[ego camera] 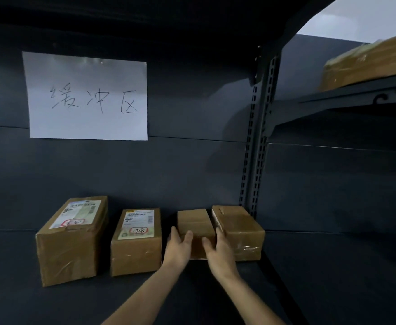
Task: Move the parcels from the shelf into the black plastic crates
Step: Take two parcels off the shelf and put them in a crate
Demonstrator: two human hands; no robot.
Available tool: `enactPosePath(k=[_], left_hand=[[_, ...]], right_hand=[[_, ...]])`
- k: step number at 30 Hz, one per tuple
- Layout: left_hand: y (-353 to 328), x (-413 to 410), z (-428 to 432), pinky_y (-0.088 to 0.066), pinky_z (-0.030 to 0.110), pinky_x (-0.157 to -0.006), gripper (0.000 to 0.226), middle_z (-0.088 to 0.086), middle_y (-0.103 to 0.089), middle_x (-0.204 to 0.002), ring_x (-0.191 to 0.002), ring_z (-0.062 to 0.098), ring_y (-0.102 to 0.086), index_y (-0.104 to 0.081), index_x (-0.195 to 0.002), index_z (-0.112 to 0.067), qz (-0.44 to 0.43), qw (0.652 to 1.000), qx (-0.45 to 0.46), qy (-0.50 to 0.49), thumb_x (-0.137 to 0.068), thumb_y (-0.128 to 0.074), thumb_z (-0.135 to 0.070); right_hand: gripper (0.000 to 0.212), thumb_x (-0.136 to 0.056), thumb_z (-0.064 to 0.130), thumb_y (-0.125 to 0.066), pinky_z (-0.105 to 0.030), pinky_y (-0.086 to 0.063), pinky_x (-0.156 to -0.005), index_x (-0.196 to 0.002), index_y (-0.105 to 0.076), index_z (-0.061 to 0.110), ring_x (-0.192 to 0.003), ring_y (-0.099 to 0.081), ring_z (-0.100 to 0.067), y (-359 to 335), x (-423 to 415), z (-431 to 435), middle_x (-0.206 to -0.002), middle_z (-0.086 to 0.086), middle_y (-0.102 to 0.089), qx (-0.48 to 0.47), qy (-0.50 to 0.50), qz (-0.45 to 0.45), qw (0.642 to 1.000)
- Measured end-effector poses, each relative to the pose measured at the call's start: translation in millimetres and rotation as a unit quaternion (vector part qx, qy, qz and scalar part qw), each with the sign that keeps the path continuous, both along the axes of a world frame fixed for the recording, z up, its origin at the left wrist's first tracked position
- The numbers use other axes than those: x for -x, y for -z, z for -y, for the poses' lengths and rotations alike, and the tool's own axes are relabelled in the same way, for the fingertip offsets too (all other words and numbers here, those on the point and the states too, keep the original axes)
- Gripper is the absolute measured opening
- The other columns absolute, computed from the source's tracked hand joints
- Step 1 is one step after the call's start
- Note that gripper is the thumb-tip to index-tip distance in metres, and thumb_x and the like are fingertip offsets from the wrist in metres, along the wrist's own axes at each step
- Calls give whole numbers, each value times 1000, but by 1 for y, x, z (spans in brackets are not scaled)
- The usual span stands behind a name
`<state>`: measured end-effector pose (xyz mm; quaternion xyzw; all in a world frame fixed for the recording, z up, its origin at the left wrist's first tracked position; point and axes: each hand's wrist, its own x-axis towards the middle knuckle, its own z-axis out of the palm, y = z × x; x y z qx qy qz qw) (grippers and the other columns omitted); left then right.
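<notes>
Our left hand (179, 248) and right hand (218, 250) clasp the small parcel (195, 222) by its sides, lower centre, on the shelf (309, 266).

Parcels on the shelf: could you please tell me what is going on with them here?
A person grips the third parcel in a row of four on the shelf, left hand on its left side, right hand on its right, fingers between it and the fourth parcel. It appears to rest on the shelf, not yet lifted. The first parcel and second parcel stand untouched. No crate is in view.
</notes>
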<state>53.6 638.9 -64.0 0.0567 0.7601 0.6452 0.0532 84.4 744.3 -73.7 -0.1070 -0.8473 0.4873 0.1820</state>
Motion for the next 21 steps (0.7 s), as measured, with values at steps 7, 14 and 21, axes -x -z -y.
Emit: enactPosePath(k=[7,14,21], left_hand=[[4,9,-3,-25,36,-109,62,10,-35,-148,-135,27,-34,-17,-148,-16,57,997,-59,-10,-97,-34,-46],[0,-19,6,-36,25,-93,31,-1,-45,-133,-113,10,-44,-44,-128,-32,-135,985,-104,-27,-99,-32,-31],[-30,-33,25,-44,27,-90,55,-11,-42,-129,-116,13,-47,-38,-127,-36,-137,966,-219,14,-80,-66,-31]], right_hand=[[62,-95,42,-45,-33,-29,-108,-148,-20,19,-136,-34,-19,5,12,-1,-149,-2,-35,120,-12,46,992],[30,-91,44,-49,-46,-43,-102,-117,-47,28,-112,-53,-22,0,-8,-9,-123,-4,-54,322,3,-58,945],[18,-94,30,-48,-44,-51,-85,-112,-51,30,-109,-59,-27,-22,-19,-3,-119,-11,-59,483,-75,-135,862]])
